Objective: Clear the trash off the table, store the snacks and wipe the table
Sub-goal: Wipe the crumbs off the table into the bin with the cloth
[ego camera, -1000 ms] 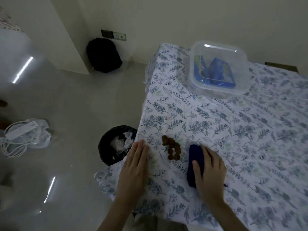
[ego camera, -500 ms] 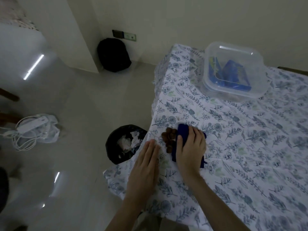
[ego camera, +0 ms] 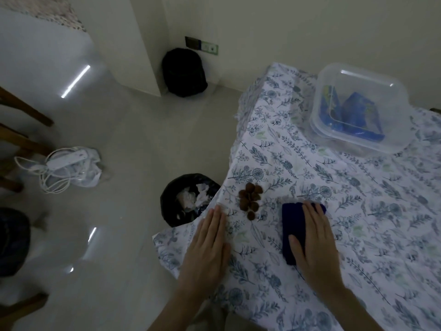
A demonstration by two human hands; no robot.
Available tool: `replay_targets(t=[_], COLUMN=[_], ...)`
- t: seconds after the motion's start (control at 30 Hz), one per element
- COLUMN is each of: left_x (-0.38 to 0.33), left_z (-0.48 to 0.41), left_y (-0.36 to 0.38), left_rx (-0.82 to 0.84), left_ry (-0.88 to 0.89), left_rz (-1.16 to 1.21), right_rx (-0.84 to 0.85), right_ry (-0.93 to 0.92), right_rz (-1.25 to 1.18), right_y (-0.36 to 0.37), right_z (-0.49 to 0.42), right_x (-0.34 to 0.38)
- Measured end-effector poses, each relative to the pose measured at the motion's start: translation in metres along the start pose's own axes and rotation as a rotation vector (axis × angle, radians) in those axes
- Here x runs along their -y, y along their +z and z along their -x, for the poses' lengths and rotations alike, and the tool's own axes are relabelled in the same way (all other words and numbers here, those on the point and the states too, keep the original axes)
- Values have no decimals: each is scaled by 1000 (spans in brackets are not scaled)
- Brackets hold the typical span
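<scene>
A small heap of brown crumbs (ego camera: pixel 250 199) lies near the left edge of the table, on the floral tablecloth (ego camera: pixel 358 211). My right hand (ego camera: pixel 315 240) presses flat on a dark blue cloth (ego camera: pixel 293 232) just right of the crumbs. My left hand (ego camera: pixel 210 244) lies flat at the table's edge, fingers together, holding nothing. A black-lined trash bin (ego camera: pixel 188 199) with crumpled white paper stands on the floor right below that edge. A clear lidded plastic box (ego camera: pixel 358 108) with blue snack packets sits at the back of the table.
A black bag (ego camera: pixel 183 72) leans at the wall corner. A white power strip with cable (ego camera: pixel 69 168) lies on a plastic bag on the floor. Wooden chair legs (ego camera: pixel 21 130) stand at the far left.
My right hand pushed the blue cloth left up against the crumbs, then drew it back right. The crumbs sit slightly closer to the table's edge. My left hand stayed at the edge.
</scene>
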State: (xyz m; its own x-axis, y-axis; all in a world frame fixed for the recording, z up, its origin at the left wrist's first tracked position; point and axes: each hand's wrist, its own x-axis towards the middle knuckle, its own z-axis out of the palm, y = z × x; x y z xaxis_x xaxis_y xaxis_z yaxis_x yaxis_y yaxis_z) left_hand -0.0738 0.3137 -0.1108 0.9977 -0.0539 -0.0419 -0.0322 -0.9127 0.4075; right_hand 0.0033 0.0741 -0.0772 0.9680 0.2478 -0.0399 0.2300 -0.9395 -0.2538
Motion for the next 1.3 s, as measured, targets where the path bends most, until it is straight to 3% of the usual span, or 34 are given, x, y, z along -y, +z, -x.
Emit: replay_targets(t=[0.43, 0.67, 0.97, 1.13, 1.3], left_x=[-4, -5, -5, -4, -2], left_z=[0, -1, 1, 1, 1], left_y=[1, 0, -3, -3, -1], left_rx=[-2, -1, -14, -33, -48], left_ry=[-33, -59, -44, -29, -19], left_rz=[-49, -67, -16, -7, 9], right_rx=[-120, -139, -27, -60, -100], right_ry=[170, 89, -209, -64, 81], right_rz=[-23, -15, -55, -102, -80], right_y=[28, 40, 16, -1, 16], right_z=[-47, -95, -81, -45, -45], right_x=[81, 132, 65, 24, 52])
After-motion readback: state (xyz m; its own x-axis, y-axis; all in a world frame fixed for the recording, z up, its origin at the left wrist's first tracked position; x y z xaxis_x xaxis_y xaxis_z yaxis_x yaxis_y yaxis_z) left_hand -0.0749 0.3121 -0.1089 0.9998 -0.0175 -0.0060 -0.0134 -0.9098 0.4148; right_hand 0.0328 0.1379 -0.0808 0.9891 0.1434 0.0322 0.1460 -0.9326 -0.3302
